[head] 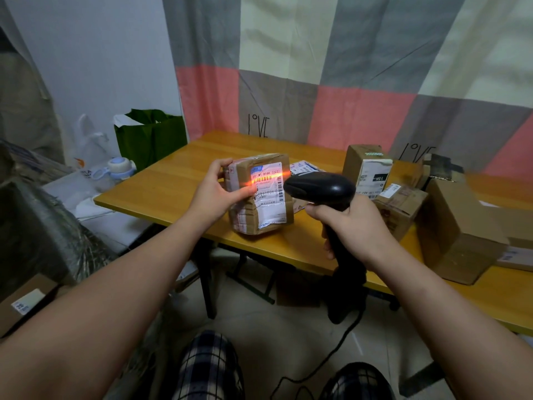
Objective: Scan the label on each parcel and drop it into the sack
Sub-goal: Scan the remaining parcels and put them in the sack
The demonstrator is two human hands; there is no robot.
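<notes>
A taped brown parcel (268,209) stands upright near the front edge of the wooden table (173,183). My left hand (219,189) grips its upper left side, thumb on the top corner, fingers across the white label (269,192). My right hand (354,226) grips the handle of a black barcode scanner (320,187), whose head points at the label from the right. An orange-red scan line glows across the barcode. The grey woven sack (37,232) stands open at the left, below table height.
Several more cardboard parcels (369,166) crowd the table's right side, a large box (458,232) nearest me. A green bag (150,140) and a bottle (121,167) sit left of the table. The scanner cable (326,362) trails on the floor between my knees.
</notes>
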